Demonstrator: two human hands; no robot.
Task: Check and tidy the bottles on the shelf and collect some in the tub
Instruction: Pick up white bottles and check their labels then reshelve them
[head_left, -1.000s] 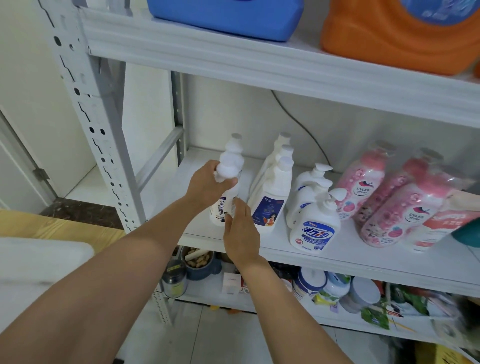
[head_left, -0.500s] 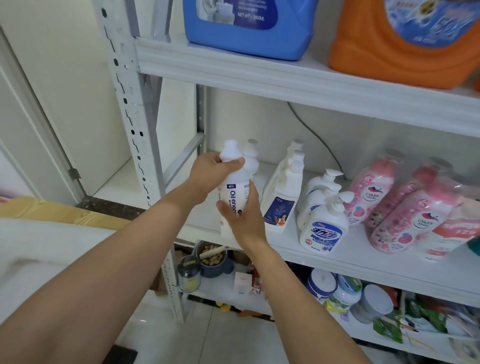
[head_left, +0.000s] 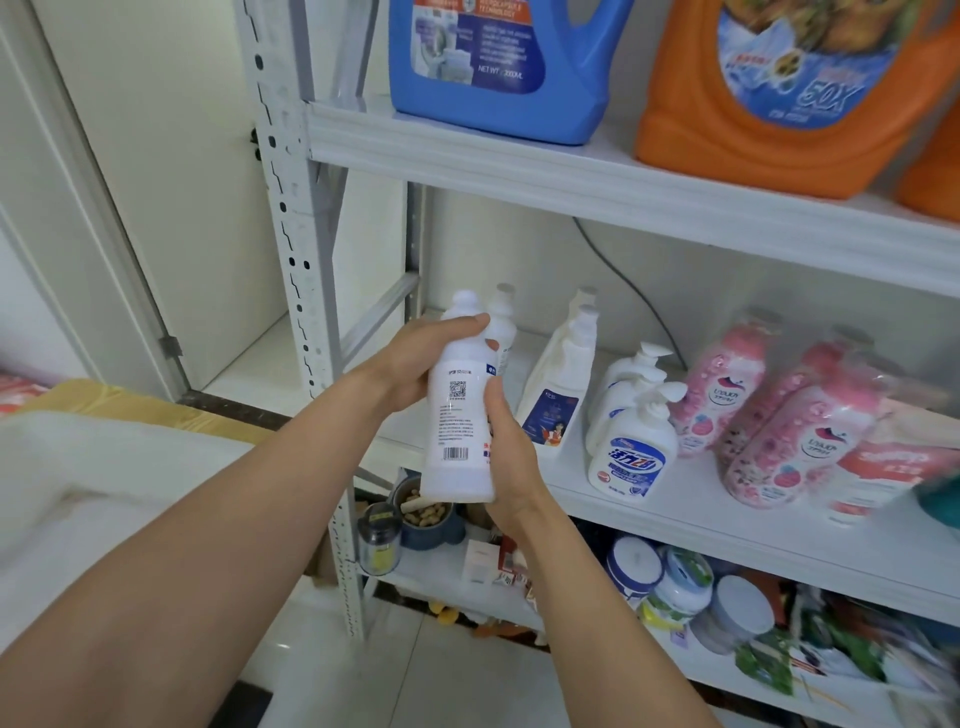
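Observation:
I hold a white bottle upright in front of the middle shelf, its back label with a QR code and barcode facing me. My left hand grips its upper part just below the cap. My right hand wraps round its lower right side. A second white bottle of the same kind stands on the shelf behind it. A white tub sits at the lower left.
On the middle shelf stand white spray bottles, pump bottles and pink wrapped bottles. Blue and orange jugs sit on the top shelf. Jars and a bowl of peanuts fill the bottom shelf. A perforated upright stands left.
The bottle has come off the shelf and been turned, so its back label now faces me. My right hand moved from touching it to wrapping its lower side. The view has moved closer.

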